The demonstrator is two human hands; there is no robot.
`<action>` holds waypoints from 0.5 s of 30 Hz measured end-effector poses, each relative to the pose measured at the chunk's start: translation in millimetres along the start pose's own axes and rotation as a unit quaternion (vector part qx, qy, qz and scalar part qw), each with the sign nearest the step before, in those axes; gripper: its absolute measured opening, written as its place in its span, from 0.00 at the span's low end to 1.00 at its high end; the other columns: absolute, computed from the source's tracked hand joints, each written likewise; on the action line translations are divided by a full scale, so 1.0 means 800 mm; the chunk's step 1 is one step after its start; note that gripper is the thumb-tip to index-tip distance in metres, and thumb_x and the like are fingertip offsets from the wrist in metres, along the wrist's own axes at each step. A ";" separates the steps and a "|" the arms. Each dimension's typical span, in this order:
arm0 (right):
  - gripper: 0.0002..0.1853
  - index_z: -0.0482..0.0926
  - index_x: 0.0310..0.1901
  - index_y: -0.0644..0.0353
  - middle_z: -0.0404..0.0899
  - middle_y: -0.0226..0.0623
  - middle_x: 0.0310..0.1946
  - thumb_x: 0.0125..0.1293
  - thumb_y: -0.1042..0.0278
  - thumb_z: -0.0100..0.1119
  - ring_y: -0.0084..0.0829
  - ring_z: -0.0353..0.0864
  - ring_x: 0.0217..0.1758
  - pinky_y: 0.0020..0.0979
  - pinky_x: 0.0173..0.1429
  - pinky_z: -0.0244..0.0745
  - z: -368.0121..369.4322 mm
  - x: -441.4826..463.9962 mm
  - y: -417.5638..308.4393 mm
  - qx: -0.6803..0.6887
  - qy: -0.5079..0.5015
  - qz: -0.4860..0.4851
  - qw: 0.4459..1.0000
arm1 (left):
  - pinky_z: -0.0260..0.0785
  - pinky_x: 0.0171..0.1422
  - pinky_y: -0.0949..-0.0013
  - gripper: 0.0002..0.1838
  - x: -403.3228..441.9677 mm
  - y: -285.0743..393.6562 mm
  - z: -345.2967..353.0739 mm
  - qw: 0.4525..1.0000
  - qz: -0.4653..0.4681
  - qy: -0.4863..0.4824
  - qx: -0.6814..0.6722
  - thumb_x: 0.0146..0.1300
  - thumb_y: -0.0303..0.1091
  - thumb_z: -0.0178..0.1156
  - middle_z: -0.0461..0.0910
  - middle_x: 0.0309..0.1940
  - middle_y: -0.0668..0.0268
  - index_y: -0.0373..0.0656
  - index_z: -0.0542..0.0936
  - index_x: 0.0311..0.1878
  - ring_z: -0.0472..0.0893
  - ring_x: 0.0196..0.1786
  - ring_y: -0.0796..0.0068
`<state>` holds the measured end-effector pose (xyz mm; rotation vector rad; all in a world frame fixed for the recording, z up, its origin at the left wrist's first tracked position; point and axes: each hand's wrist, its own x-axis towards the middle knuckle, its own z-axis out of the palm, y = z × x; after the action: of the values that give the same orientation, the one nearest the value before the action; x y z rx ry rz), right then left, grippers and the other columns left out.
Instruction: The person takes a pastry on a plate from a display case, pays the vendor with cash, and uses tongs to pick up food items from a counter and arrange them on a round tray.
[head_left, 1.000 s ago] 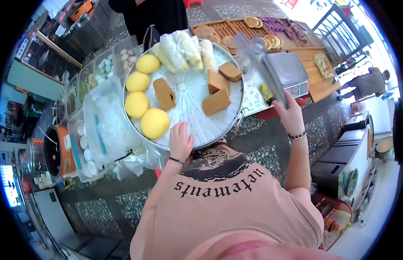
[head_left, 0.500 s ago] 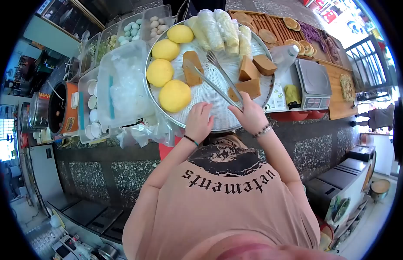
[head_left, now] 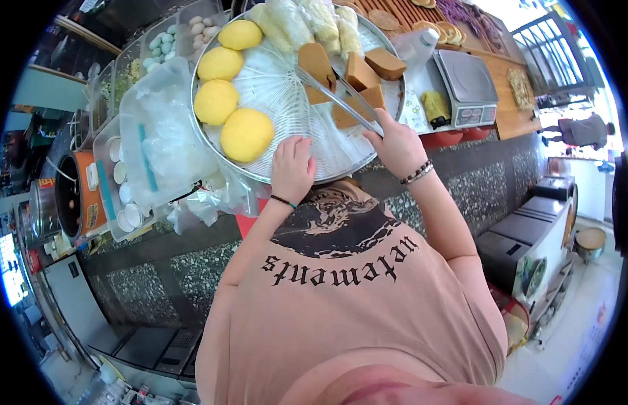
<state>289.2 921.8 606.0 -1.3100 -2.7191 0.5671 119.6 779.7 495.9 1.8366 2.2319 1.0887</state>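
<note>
My right hand (head_left: 397,144) is closed round the handle end of metal tongs (head_left: 344,102). The tongs' tips lie around a tall brown block (head_left: 316,71), which now stands close beside the other brown blocks (head_left: 362,71) on the right of a round woven tray (head_left: 287,88). On the tray's near rim rests my left hand (head_left: 293,170), holding nothing, its fingers partly spread. Several yellow buns (head_left: 247,135) line the tray's left side. Plastic-wrapped rolls (head_left: 320,23) lie at its far side.
Left of the tray are a clear bin of plastic bags (head_left: 162,135), egg containers (head_left: 164,46) and an orange cooker (head_left: 91,192). To the right stand a clear bottle (head_left: 416,46), a scale (head_left: 466,84) and a wooden board (head_left: 506,91). A person (head_left: 577,132) is far right.
The tongs have come from the right over the tray to the tall brown block, and that block has moved right, next to the others. My left hand has stayed at the near rim.
</note>
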 end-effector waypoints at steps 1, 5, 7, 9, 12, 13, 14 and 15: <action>0.22 0.66 0.48 0.63 0.80 0.51 0.28 0.62 0.55 0.57 0.51 0.80 0.34 0.47 0.38 0.74 0.005 0.003 0.005 0.001 0.000 0.007 1.000 | 0.63 0.59 0.57 0.22 0.000 -0.001 0.001 1.000 -0.001 -0.004 0.001 0.50 0.29 0.60 0.71 0.49 0.56 0.39 0.73 0.51 0.70 0.54 0.55; 0.25 0.65 0.51 0.65 0.80 0.49 0.28 0.62 0.54 0.58 0.50 0.80 0.34 0.45 0.38 0.75 0.015 0.003 0.003 -0.022 -0.021 0.039 0.999 | 0.63 0.58 0.57 0.21 0.002 0.001 -0.001 1.000 0.007 -0.009 0.002 0.50 0.28 0.61 0.71 0.47 0.56 0.38 0.73 0.50 0.71 0.52 0.54; 0.31 0.63 0.59 0.66 0.80 0.50 0.29 0.61 0.53 0.59 0.50 0.80 0.35 0.44 0.39 0.75 0.006 -0.011 -0.005 0.004 0.005 0.048 0.999 | 0.63 0.58 0.57 0.21 0.004 0.004 -0.002 1.000 -0.004 -0.006 0.009 0.51 0.28 0.61 0.71 0.48 0.56 0.38 0.73 0.51 0.70 0.52 0.54; 0.33 0.61 0.60 0.66 0.80 0.51 0.31 0.61 0.53 0.59 0.50 0.80 0.36 0.44 0.40 0.75 -0.003 -0.032 0.001 0.027 0.026 0.041 0.998 | 0.63 0.58 0.57 0.21 0.003 0.002 0.002 1.000 0.003 -0.011 0.013 0.51 0.28 0.61 0.71 0.48 0.55 0.38 0.73 0.51 0.70 0.53 0.54; 0.34 0.61 0.62 0.65 0.79 0.53 0.34 0.61 0.53 0.60 0.50 0.80 0.37 0.44 0.40 0.75 -0.027 -0.069 0.010 0.058 0.028 0.049 0.997 | 0.63 0.58 0.56 0.21 0.002 -0.001 0.006 1.000 0.010 -0.012 0.020 0.51 0.29 0.61 0.71 0.48 0.54 0.38 0.73 0.51 0.70 0.53 0.53; 0.34 0.62 0.62 0.63 0.79 0.51 0.34 0.60 0.53 0.61 0.49 0.80 0.37 0.43 0.40 0.75 -0.031 -0.085 0.016 0.084 0.013 0.049 0.995 | 0.62 0.59 0.55 0.22 0.001 -0.001 0.007 1.000 0.003 -0.012 0.029 0.51 0.30 0.61 0.71 0.48 0.54 0.39 0.73 0.51 0.70 0.53 0.53; 0.33 0.63 0.62 0.62 0.79 0.50 0.34 0.60 0.52 0.61 0.48 0.80 0.37 0.42 0.40 0.75 -0.034 -0.100 0.024 0.111 0.001 0.052 0.993 | 0.62 0.60 0.55 0.22 0.002 0.000 0.008 0.999 0.000 -0.012 0.036 0.51 0.31 0.61 0.71 0.48 0.55 0.39 0.73 0.52 0.70 0.54 0.53; 0.33 0.64 0.62 0.60 0.79 0.48 0.35 0.58 0.53 0.62 0.47 0.80 0.36 0.41 0.41 0.75 -0.030 -0.115 0.034 0.146 0.022 0.034 0.988 | 0.62 0.60 0.54 0.23 0.002 0.001 0.009 0.999 -0.001 -0.018 0.029 0.52 0.31 0.61 0.72 0.48 0.53 0.38 0.72 0.53 0.70 0.54 0.52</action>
<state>373.0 874.1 627.1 -1.3224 -2.4451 0.8922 122.9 784.1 491.5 1.8587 2.2698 0.9926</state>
